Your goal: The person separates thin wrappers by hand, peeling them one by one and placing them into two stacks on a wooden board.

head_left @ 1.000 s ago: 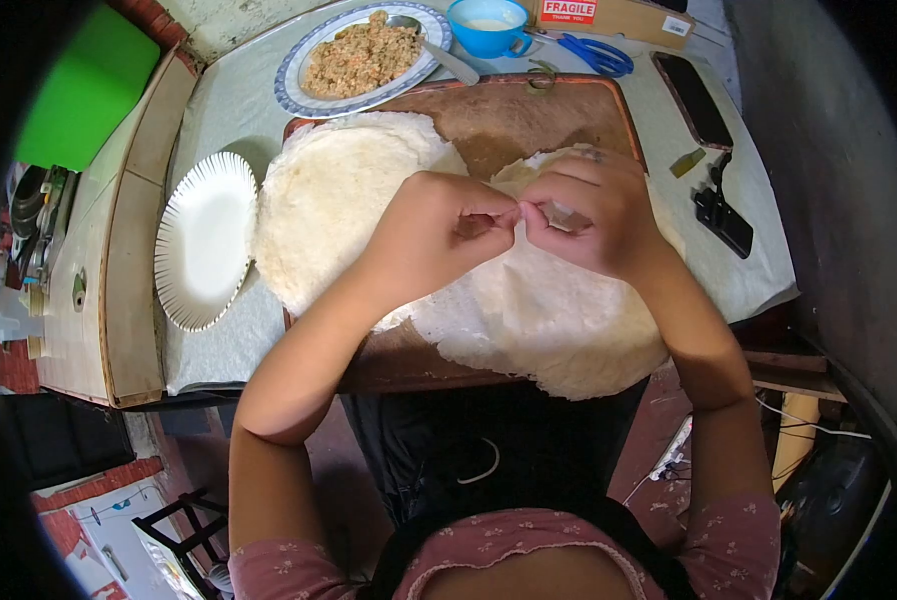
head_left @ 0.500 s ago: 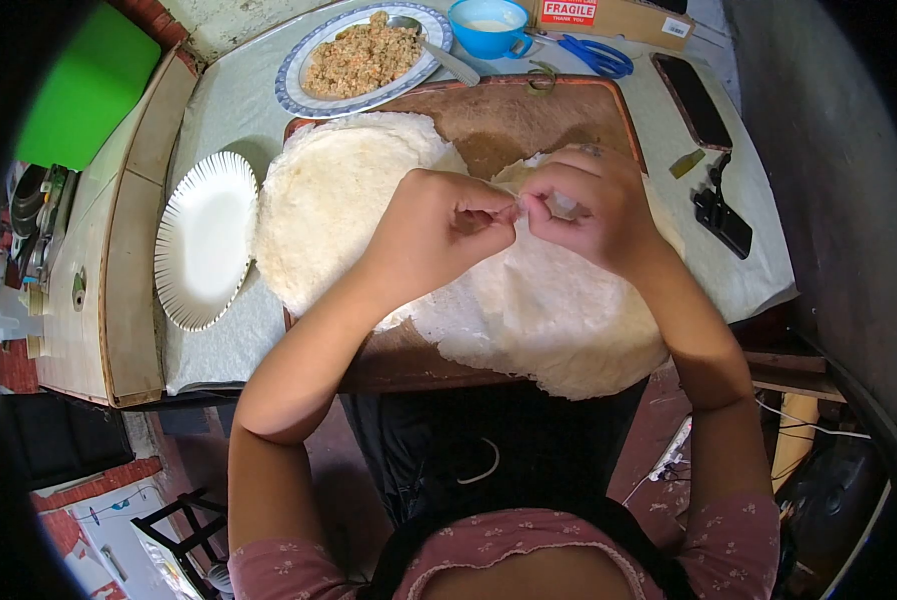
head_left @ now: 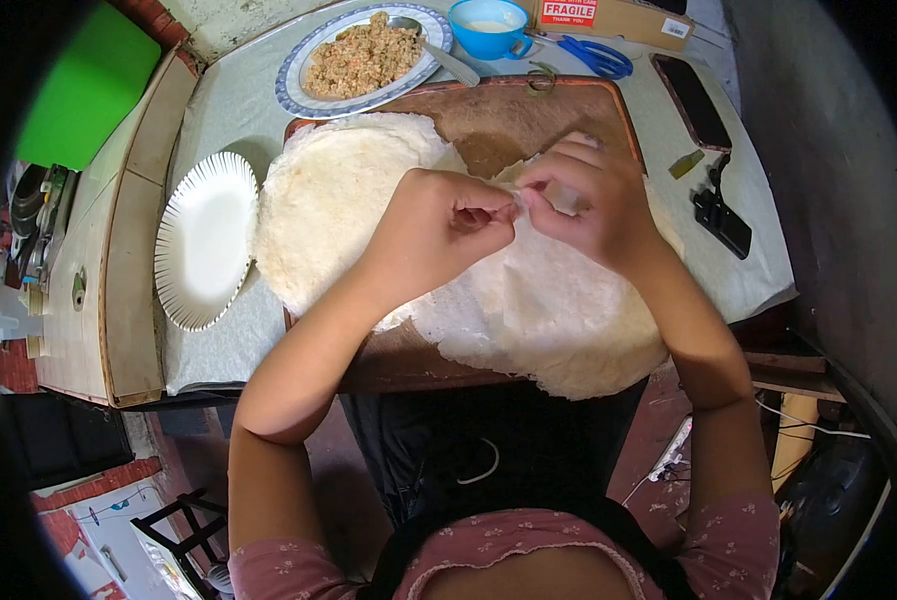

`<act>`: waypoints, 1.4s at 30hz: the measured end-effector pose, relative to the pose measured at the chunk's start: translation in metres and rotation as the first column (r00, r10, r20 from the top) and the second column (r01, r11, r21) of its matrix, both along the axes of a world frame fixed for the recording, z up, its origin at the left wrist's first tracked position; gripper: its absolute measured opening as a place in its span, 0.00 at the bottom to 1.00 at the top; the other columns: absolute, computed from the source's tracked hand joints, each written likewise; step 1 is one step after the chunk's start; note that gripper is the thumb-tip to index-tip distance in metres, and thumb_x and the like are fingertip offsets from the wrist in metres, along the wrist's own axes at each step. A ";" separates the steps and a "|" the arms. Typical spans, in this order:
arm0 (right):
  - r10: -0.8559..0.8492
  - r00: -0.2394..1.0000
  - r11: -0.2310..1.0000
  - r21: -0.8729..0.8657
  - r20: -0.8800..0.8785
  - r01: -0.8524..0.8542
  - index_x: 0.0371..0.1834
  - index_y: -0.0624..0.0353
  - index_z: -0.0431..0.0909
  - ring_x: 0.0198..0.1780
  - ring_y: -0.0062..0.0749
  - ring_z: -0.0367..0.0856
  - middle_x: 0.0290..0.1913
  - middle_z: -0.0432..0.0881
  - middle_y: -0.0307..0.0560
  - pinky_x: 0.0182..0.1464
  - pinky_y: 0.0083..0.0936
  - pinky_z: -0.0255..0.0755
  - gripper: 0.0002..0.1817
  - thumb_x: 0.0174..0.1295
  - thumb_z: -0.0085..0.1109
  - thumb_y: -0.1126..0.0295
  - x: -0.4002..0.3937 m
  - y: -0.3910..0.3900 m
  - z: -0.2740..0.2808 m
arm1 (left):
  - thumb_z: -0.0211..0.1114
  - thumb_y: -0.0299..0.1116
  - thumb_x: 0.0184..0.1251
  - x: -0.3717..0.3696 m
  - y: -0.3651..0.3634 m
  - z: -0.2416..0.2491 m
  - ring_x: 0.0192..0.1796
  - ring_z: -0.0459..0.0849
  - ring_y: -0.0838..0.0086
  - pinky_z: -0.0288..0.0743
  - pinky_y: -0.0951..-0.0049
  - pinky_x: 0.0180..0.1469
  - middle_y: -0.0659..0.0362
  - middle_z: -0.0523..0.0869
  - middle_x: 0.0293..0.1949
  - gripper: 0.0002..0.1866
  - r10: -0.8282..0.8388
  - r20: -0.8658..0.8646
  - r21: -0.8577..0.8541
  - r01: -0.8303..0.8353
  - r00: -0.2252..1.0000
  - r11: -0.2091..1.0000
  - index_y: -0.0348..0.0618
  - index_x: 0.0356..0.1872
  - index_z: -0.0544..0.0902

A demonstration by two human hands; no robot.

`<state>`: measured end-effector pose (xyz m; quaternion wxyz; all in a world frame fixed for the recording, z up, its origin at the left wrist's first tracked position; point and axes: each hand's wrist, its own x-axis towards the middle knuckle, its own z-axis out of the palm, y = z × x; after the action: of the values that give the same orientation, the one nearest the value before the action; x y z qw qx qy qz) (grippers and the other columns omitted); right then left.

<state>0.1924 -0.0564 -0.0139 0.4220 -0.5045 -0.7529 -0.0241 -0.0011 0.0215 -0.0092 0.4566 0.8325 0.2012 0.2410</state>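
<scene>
My left hand (head_left: pixel 451 222) and my right hand (head_left: pixel 591 205) meet over the board, thumbs and fingertips pinched together. Between them is the thin, whitish edge of a spring roll wrapper (head_left: pixel 569 310), a round, translucent sheet. It lies over the right part of the brown board (head_left: pixel 479 120), its lower edge hanging past the board's front. A stack of similar round wrappers (head_left: pixel 334 210) covers the board's left half, partly behind my left hand and forearm.
Behind the board stand a plate (head_left: pixel 294 95) of ground filling (head_left: pixel 364 60) with a spoon (head_left: pixel 451 65), a blue cup (head_left: pixel 489 30) and blue scissors (head_left: pixel 599 57). A white paper plate (head_left: pixel 206 240) lies left; a phone (head_left: pixel 693 100) and a black device (head_left: pixel 724 220) lie right.
The fingers of my right hand have shifted slightly, with some motion blur. My left hand stays in nearly the same place, still pinching the wrapper's edge.
</scene>
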 end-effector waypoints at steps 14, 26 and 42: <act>-0.012 0.994 0.989 -0.149 -0.113 -0.005 0.32 0.61 0.78 0.35 0.40 0.81 0.31 0.81 0.47 0.38 0.30 0.72 0.05 0.58 0.65 0.73 0.002 0.002 -0.003 | 0.68 0.24 0.55 0.001 -0.001 -0.003 0.25 0.85 0.77 0.77 0.78 0.32 0.50 0.86 0.24 0.05 0.025 0.058 0.023 -0.026 0.998 0.999 0.33 0.31 0.86; -0.115 0.777 0.884 -0.421 -0.619 -0.204 0.40 0.61 0.83 0.35 0.21 0.80 0.38 0.86 0.40 0.37 0.20 0.73 0.08 0.61 0.67 0.69 0.015 0.006 -0.010 | 0.68 0.25 0.54 -0.002 0.003 0.001 0.29 0.88 0.74 0.81 0.77 0.36 0.51 0.88 0.27 0.06 0.025 0.052 -0.045 -0.023 0.998 0.999 0.32 0.32 0.86; -0.162 0.818 0.892 -0.437 -0.552 -0.118 0.40 0.65 0.82 0.35 0.15 0.80 0.33 0.85 0.38 0.37 0.16 0.73 0.05 0.66 0.62 0.74 0.013 0.002 -0.007 | 0.69 0.29 0.57 -0.001 -0.002 0.005 0.28 0.83 0.78 0.75 0.78 0.31 0.56 0.88 0.28 0.06 0.086 -0.027 0.094 -0.083 0.996 0.992 0.37 0.32 0.88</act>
<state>0.2057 -0.0544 -0.0204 0.4996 -0.5808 -0.5686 0.2997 -0.0020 0.0192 -0.0037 0.4034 0.8472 0.2319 0.2565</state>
